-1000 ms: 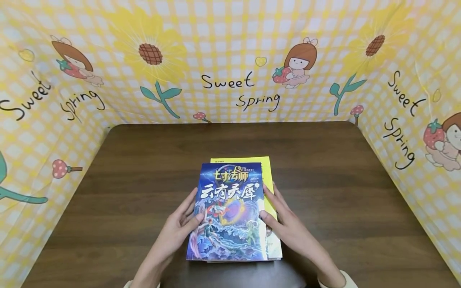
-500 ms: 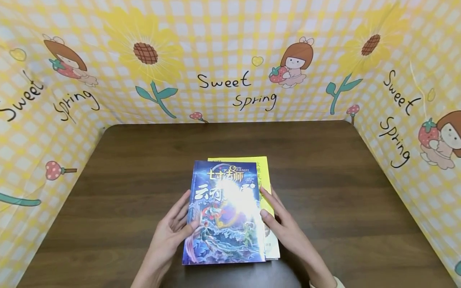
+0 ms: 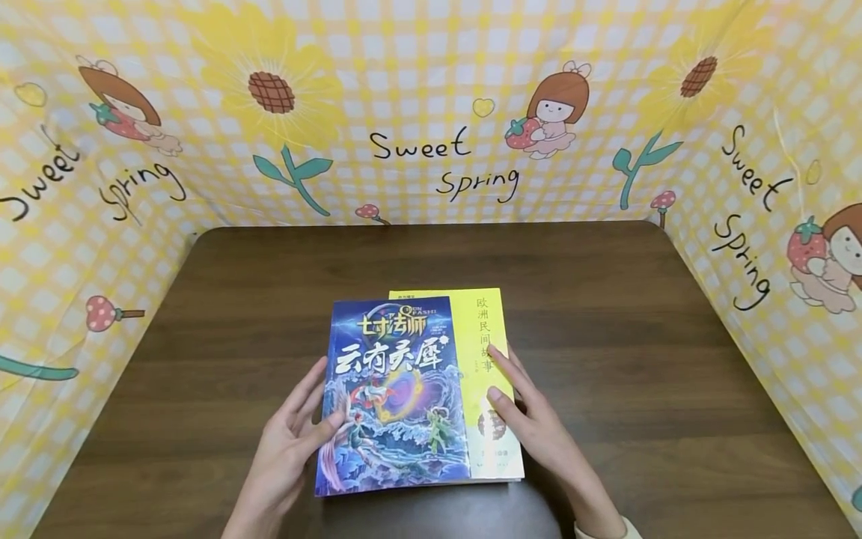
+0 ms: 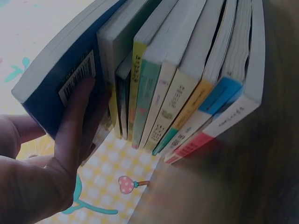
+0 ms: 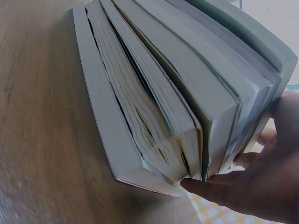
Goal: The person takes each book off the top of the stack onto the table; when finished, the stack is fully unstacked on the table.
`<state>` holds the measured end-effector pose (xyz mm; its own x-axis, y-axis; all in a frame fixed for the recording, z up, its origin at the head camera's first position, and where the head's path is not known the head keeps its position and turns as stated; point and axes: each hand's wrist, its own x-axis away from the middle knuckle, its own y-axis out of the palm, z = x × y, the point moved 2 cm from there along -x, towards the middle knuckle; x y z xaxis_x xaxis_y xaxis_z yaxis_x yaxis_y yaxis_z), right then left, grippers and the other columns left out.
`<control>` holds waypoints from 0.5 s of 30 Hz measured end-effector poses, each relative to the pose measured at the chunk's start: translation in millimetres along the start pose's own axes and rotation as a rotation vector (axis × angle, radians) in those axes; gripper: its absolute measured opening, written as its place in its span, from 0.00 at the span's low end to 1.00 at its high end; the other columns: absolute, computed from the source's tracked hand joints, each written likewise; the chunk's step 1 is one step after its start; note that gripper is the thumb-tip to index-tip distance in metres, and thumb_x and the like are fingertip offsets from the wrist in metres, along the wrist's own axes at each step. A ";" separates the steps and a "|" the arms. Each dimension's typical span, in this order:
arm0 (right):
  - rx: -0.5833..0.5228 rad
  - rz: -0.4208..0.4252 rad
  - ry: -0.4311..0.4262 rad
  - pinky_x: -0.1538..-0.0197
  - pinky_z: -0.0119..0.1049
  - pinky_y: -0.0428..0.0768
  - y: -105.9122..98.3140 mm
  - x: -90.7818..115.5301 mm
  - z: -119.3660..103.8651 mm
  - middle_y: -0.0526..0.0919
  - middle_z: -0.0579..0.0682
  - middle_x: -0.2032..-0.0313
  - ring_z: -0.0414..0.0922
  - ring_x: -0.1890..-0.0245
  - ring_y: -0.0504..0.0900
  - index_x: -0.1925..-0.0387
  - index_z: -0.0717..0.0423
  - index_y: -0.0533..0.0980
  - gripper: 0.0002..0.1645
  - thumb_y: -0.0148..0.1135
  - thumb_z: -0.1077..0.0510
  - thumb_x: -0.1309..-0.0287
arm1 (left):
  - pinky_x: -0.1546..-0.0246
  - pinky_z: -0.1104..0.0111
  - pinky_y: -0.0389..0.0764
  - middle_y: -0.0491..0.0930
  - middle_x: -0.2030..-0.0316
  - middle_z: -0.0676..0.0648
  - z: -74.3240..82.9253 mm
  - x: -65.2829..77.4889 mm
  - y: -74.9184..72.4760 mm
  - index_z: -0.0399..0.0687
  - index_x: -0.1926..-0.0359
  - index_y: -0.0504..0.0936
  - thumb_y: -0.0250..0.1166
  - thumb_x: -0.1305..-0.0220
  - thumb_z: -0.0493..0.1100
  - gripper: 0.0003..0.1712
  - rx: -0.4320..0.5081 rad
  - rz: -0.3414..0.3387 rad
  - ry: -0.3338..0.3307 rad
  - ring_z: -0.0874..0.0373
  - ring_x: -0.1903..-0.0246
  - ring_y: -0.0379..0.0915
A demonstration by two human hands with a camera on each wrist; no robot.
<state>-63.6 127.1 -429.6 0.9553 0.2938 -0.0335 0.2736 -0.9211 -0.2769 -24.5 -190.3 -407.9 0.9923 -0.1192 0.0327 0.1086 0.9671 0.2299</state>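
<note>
A blue illustrated book [image 3: 397,404] with Chinese lettering lies slantwise over the left part of a yellow book [image 3: 465,314] in the head view. My left hand [image 3: 286,442] holds the blue book by its left edge, thumb on the front cover. From the left wrist, fingers reach across the barcode on the blue book's back [image 4: 42,98], which stands away from the stack of books [image 4: 152,81] below. My right hand [image 3: 539,427] grips the stack's right side, thumb and index fingertip over the yellow cover. In the right wrist view, its fingers touch the page edges [image 5: 191,140].
Several books of differing thickness make up the tall stack, spines facing left. It stands on a dark brown wooden table [image 3: 269,299] near the front. A yellow checked cloth [image 3: 417,75] with printed flowers and figures walls the back and sides.
The blue book has slid left with my left hand, baring more of the yellow cover. My right hand stays at the stack's right side.
</note>
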 end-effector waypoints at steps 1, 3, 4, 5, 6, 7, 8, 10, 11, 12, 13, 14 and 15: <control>-0.003 -0.001 0.001 0.35 0.59 0.59 0.2 -0.2 0.2 0.42 0.39 0.25 0.45 0.26 0.41 0.29 0.28 0.57 0.32 0.53 0.48 0.30 | 0.53 0.61 0.80 0.49 0.28 0.33 0.4 0.3 -1.1 0.52 0.25 0.51 0.55 0.34 0.26 0.42 0.003 0.000 -0.006 0.54 0.42 0.72; -0.008 -0.002 0.005 0.35 0.59 0.59 0.7 -0.6 0.3 0.42 0.39 0.25 0.45 0.26 0.41 0.29 0.28 0.57 0.32 0.53 0.48 0.30 | 0.54 0.60 0.80 0.48 0.28 0.33 0.7 0.9 -3.6 0.52 0.24 0.51 0.54 0.34 0.26 0.42 0.007 -0.006 -0.008 0.53 0.42 0.72; -0.011 -0.002 0.008 0.34 0.59 0.59 0.8 -0.8 0.2 0.42 0.39 0.25 0.45 0.26 0.41 0.29 0.28 0.57 0.32 0.53 0.48 0.31 | 0.55 0.60 0.81 0.48 0.27 0.33 1.3 1.2 -4.9 0.52 0.24 0.50 0.54 0.33 0.26 0.41 0.015 -0.014 -0.013 0.53 0.42 0.73; -0.012 -0.002 0.009 0.34 0.59 0.58 0.9 -1.0 0.2 0.42 0.39 0.25 0.45 0.26 0.41 0.29 0.28 0.57 0.32 0.53 0.48 0.31 | 0.55 0.59 0.80 0.48 0.27 0.34 1.7 1.6 -6.4 0.52 0.24 0.49 0.53 0.33 0.26 0.42 0.029 -0.024 -0.011 0.52 0.43 0.73; -0.012 -0.003 0.011 0.34 0.58 0.58 1.0 -1.3 0.0 0.42 0.38 0.25 0.44 0.26 0.41 0.29 0.28 0.57 0.32 0.53 0.48 0.31 | 0.55 0.58 0.80 0.49 0.27 0.36 2.0 2.1 -8.1 0.51 0.24 0.48 0.52 0.33 0.26 0.42 0.046 -0.037 -0.005 0.52 0.43 0.74; -0.012 -0.003 0.013 0.34 0.57 0.59 1.1 -1.4 -0.2 0.42 0.38 0.25 0.44 0.26 0.41 0.29 0.28 0.57 0.32 0.53 0.47 0.31 | 0.56 0.58 0.80 0.50 0.27 0.37 2.5 2.8 -10.1 0.50 0.24 0.47 0.51 0.32 0.25 0.41 0.069 -0.052 0.005 0.51 0.44 0.74; -0.010 -0.004 0.015 0.35 0.57 0.59 1.2 -1.6 -0.5 0.42 0.38 0.25 0.44 0.26 0.42 0.29 0.28 0.57 0.32 0.53 0.47 0.31 | 0.57 0.57 0.79 0.53 0.28 0.39 2.7 3.7 -12.2 0.50 0.24 0.46 0.50 0.32 0.25 0.41 0.097 -0.066 0.013 0.50 0.45 0.75; -0.010 -0.009 0.017 0.35 0.55 0.61 1.3 -1.6 -0.6 0.42 0.37 0.25 0.43 0.26 0.43 0.29 0.28 0.57 0.33 0.53 0.47 0.31 | 0.58 0.56 0.79 0.58 0.29 0.44 3.5 5.9 -16.4 0.48 0.24 0.44 0.48 0.31 0.24 0.41 0.163 -0.090 0.023 0.48 0.47 0.76; -0.012 -0.009 0.018 0.36 0.54 0.62 1.2 -1.4 -0.4 0.42 0.37 0.25 0.43 0.26 0.43 0.29 0.28 0.57 0.33 0.53 0.48 0.31 | 0.58 0.56 0.78 0.60 0.30 0.46 3.5 6.9 -18.2 0.47 0.24 0.43 0.47 0.31 0.23 0.41 0.195 -0.101 0.034 0.47 0.47 0.76; -0.013 -0.008 0.020 0.36 0.53 0.63 1.1 -1.3 -0.1 0.43 0.37 0.25 0.43 0.27 0.43 0.29 0.28 0.57 0.33 0.53 0.48 0.31 | 0.58 0.56 0.78 0.62 0.31 0.48 3.5 7.7 -19.8 0.47 0.24 0.43 0.46 0.31 0.23 0.41 0.220 -0.107 0.040 0.46 0.48 0.77; -0.014 -0.007 0.021 0.36 0.52 0.63 0.8 -0.9 0.2 0.42 0.38 0.25 0.43 0.27 0.43 0.29 0.28 0.57 0.33 0.53 0.48 0.31 | 0.58 0.56 0.78 0.63 0.32 0.49 3.6 8.3 -21.3 0.47 0.24 0.43 0.45 0.31 0.23 0.40 0.237 -0.109 0.044 0.46 0.48 0.77; -0.018 -0.006 0.020 0.37 0.52 0.64 0.5 -0.6 0.5 0.42 0.38 0.25 0.43 0.27 0.43 0.29 0.29 0.57 0.33 0.53 0.48 0.31 | 0.58 0.56 0.78 0.64 0.33 0.49 3.7 8.5 -22.4 0.48 0.24 0.43 0.44 0.31 0.22 0.40 0.251 -0.111 0.048 0.46 0.48 0.77; -0.021 -0.004 0.018 0.37 0.51 0.65 0.1 -0.4 0.7 0.42 0.38 0.25 0.43 0.27 0.43 0.29 0.29 0.57 0.32 0.53 0.49 0.30 | 0.58 0.57 0.78 0.65 0.33 0.49 3.9 8.4 -23.5 0.48 0.23 0.43 0.44 0.31 0.22 0.40 0.257 -0.108 0.052 0.46 0.47 0.77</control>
<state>-64.0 127.0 -430.2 0.9559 0.2933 -0.0151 0.2798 -0.9250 -0.2571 -19.0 -214.9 -409.2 0.9783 -0.2001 -0.0536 0.2016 0.8602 0.4684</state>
